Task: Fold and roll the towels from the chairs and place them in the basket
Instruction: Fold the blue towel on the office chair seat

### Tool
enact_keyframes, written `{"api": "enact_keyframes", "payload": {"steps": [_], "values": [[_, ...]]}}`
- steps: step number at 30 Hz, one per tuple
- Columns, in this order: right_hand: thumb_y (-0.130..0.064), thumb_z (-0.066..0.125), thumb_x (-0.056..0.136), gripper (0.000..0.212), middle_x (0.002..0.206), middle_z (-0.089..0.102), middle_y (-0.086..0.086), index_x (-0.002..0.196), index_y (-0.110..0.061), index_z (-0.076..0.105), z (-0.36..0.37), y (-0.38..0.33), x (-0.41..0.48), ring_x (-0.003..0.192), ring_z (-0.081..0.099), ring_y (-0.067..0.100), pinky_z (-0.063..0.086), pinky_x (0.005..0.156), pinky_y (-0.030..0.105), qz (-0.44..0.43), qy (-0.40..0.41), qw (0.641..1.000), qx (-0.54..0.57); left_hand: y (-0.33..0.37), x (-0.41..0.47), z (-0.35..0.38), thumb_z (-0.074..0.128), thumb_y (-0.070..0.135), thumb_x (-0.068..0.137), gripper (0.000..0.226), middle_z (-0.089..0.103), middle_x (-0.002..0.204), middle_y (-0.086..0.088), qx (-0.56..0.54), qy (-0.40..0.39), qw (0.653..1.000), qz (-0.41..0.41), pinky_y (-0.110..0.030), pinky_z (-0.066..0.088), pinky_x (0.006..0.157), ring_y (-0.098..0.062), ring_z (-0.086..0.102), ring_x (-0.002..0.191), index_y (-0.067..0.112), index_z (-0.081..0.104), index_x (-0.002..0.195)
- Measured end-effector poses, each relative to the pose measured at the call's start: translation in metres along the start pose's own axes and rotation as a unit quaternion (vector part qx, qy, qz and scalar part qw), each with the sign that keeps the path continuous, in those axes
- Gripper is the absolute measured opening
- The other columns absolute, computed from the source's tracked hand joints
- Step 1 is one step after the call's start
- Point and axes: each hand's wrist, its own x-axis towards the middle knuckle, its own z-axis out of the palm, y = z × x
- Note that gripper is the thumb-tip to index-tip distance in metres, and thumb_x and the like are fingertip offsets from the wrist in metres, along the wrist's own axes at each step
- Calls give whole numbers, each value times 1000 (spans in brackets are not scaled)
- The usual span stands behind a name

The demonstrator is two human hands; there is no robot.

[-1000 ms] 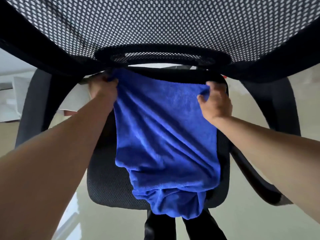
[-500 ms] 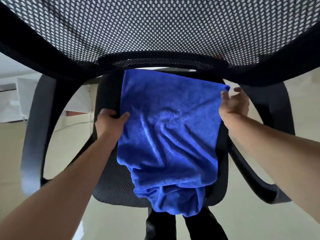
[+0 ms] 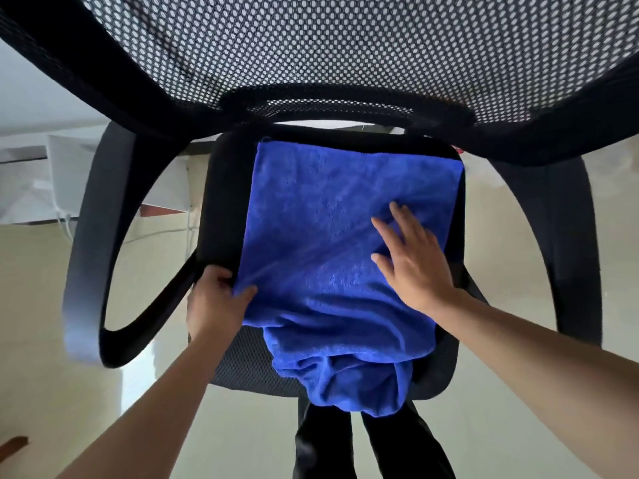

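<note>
Blue towel [image 3: 332, 243] spread over the black chair seat [image 3: 221, 209], near end bunched over the front edge; left grip [image 3: 216, 302] pinching its near-left edge; right grip [image 3: 415, 264] released, flat fingers pressing its right half

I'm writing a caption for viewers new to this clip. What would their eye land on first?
The bright blue towel, spread over the black chair seat at centre, its near end bunched over the front edge. Then the hands: the left hand grips its near left edge, the right hand lies flat on its right side. The mesh backrest fills the top of the view.
</note>
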Motion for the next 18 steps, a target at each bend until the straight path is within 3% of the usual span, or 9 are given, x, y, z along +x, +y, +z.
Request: {"api": "enact_keyframes", "payload": {"steps": [3, 7, 11, 13, 16, 18], "values": [[-30, 62, 90, 60, 154, 29, 20, 143, -13, 39, -2, -2, -4, 141, 32, 37, 42, 100, 52, 28, 16, 999, 13, 49, 26, -3, 73, 41, 78, 45, 64, 98, -5, -48, 60, 995, 61, -34, 43, 75, -27, 59, 90, 14, 57, 110], [-32, 66, 87, 65, 153, 31, 21, 143, -11, 40, 0, -2, -2, 140, 34, 37, 43, 101, 51, 53, -2, 999, 9, 118, 95, 0, 75, 56, 65, 64, 70, 98, -17, -136, 34, 990, 17, -41, 53, 79, -36, 66, 92, 9, 61, 106], [-34, 62, 89, 69, 156, 27, 18, 147, -12, 33, 2, -2, 0, 144, 27, 31, 38, 106, 48, 55, -16, 998, 0, 144, 135, -3, 79, 32, 67, 24, 71, 89, -13, -133, 24, 990, 50, -36, 53, 75, -31, 67, 85, 20, 59, 73], [-36, 59, 90, 72, 156, 26, 17, 149, -10, 27, 3, 0, -2, 145, 25, 30, 37, 107, 46, 58, -22, 998, -3, 142, 152, -9, 76, 30, 65, 28, 64, 83, -7, -158, 35, 986, 36, -35, 53, 79, -25, 62, 83, 22, 50, 64], [-38, 54, 91, 72, 157, 26, 16, 150, -8, 24, 4, 1, -3, 145, 26, 30, 37, 108, 46, 57, -23, 998, -14, 135, 160, -16, 77, 29, 69, 35, 68, 97, -6, -191, 88, 978, -6, -34, 51, 92, -23, 64, 101, 25, 43, 66], [-38, 53, 91, 72, 157, 25, 17, 150, -8, 24, 5, -2, -3, 145, 26, 30, 37, 109, 46, 59, -25, 998, -16, 137, 146, -17, 73, 26, 76, 19, 68, 110, -12, -158, 123, 980, 8, -32, 49, 92, -26, 62, 107, 19, 56, 75]]}}
